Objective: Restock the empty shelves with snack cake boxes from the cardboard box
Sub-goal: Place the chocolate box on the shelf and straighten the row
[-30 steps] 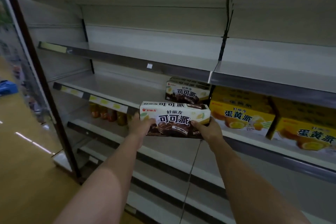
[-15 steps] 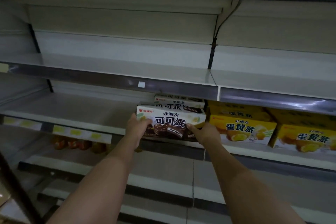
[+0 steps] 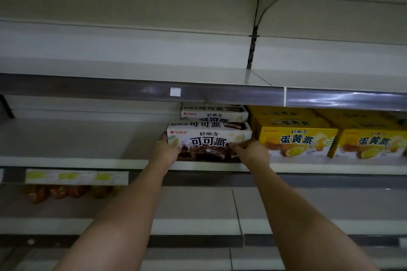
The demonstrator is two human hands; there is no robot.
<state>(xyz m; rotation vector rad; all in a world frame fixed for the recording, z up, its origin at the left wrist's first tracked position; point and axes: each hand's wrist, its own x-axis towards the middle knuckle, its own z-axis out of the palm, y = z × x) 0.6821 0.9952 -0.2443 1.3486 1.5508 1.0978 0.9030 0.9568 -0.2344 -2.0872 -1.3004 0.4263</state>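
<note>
Snack cake box [image 3: 209,141] marked "可可派", left hand [image 3: 164,152] and right hand [image 3: 251,153] grip its ends, yellow "蛋黄派" boxes [image 3: 297,141] beside

Both bare forearms reach up and forward from the bottom of the view, angling toward each other. The left hand [image 3: 165,150] grips the left end of a snack cake box [image 3: 209,141], fingers curled around it. The right hand [image 3: 253,153] grips the right end, thumb on the front face.

The snack cake box [image 3: 209,141] is white and chocolate-brown with dark lettering; neighbouring boxes [image 3: 297,142] are yellow.
</note>
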